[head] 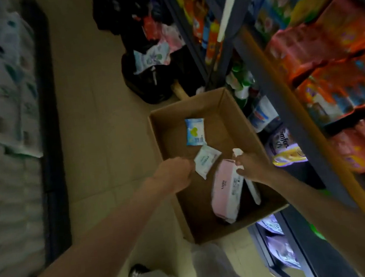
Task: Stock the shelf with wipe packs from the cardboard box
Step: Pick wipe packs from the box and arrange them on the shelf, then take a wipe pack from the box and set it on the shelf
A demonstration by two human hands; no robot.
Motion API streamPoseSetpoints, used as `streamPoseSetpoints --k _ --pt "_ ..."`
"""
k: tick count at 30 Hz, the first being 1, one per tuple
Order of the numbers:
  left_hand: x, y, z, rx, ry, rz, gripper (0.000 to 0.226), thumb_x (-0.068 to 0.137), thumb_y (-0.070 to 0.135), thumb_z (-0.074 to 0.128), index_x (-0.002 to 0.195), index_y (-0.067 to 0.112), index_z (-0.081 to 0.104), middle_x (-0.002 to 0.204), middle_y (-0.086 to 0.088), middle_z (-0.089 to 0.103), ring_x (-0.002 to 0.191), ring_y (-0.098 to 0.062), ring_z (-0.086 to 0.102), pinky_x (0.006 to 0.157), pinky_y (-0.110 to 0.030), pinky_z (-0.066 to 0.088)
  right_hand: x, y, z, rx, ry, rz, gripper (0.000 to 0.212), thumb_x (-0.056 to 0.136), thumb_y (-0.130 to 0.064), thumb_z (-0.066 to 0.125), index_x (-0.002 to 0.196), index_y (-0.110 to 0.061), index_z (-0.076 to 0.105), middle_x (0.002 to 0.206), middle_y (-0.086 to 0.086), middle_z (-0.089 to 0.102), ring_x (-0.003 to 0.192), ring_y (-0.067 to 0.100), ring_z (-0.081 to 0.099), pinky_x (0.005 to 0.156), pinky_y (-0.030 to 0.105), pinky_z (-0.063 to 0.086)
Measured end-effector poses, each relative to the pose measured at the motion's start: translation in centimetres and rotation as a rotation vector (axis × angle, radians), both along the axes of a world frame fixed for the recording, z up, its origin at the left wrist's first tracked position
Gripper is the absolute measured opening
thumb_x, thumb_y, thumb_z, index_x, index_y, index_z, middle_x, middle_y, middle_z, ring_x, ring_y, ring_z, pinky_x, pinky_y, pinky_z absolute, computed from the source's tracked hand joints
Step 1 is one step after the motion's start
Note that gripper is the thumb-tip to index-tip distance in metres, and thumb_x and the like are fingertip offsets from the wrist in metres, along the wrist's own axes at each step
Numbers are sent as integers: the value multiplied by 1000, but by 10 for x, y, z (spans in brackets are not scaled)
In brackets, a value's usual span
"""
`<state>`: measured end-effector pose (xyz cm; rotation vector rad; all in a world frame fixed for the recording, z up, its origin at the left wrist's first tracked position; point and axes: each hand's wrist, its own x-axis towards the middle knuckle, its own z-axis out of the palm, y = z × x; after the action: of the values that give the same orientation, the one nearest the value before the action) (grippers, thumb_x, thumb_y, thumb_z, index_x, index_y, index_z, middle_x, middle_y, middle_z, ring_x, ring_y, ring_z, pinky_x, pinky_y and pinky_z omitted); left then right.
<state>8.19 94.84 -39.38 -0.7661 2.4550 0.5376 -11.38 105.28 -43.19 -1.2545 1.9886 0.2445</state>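
Both hands in cardboard box (165,126) on the floor beside the shelf (283,89). Left hand (175,172) pinches small white wipe pack (205,161); right hand (249,167) grips a white pack corner above pink wipe pack (225,189). Lift both clear of box walls, keep pinches firm; blue pack (195,131) remains.

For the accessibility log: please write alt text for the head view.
Both hands reach into an open cardboard box on the floor: the left hand pinches a small white wipe pack, the right hand grips a white pack above a large pink pack. A blue pack lies farther in.
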Motion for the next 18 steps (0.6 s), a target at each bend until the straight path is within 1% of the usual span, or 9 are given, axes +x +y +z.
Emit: streamPoseSetpoints --k 1,4,5,7,9,12,14,16,18 --pt "-7 4 -16 20 -4 13 30 91 18 41 115 13 56 120 -10 58 112 -29 57 93 -42 48 -7 0 -20 -1 11 4 31 95 -12 45 123 0 52 129 14 54 129 23 43 104 20 19" --pt "-23 11 -52 19 -24 29 32 93 21 39 120 14 54 122 -9 58 111 -28 57 92 -42 49 -25 -6 -77 -31 118 131 37 94 -7 41 131 1 43 140 18 38 131 30 36 106 31 28" --pt "-26 11 -61 3 -39 14 32 94 22 38 122 14 53 123 -9 57 110 -27 57 91 -42 49 -30 -11 -94 -60 148 152 36 94 -6 40 130 0 43 140 18 37 127 31 39 103 34 33" --pt "-29 10 -78 -13 -55 -3 32 95 22 38 123 15 51 124 -8 55 111 -26 57 90 -40 49 -37 -19 -121 -73 176 174 29 94 -5 38 121 -1 50 132 16 43 116 33 47 93 39 42" --pt "-29 8 -92 11 -45 24 31 95 20 38 122 15 52 124 -6 55 111 -25 57 91 -39 49 -40 -30 -135 -43 234 240 25 95 -8 40 112 -2 58 125 14 48 110 31 52 86 39 45" --pt "-27 8 -104 47 6 105 27 94 18 40 115 16 57 122 -3 56 110 -25 57 90 -37 49 -45 -40 -147 -33 300 369 25 96 -12 41 108 -4 61 117 13 57 106 28 58 83 35 47" --pt "-26 8 -105 53 31 161 27 94 17 41 115 15 57 121 -4 57 109 -25 58 89 -37 49 -42 -42 -143 -21 304 433 24 96 -12 41 104 -5 62 110 13 62 99 26 62 78 33 48" --pt "-24 8 -100 76 48 226 31 93 15 42 122 14 54 124 -6 55 110 -26 57 90 -38 48 -32 -46 -125 -36 242 455 25 97 -16 42 104 -6 63 106 13 64 95 27 63 71 32 46" --pt "-23 6 -90 111 43 257 39 92 15 44 131 12 44 131 -9 50 116 -28 54 93 -37 46 -17 -52 -92 -99 159 493 25 96 -19 44 108 -9 64 105 13 64 94 27 61 68 29 40"
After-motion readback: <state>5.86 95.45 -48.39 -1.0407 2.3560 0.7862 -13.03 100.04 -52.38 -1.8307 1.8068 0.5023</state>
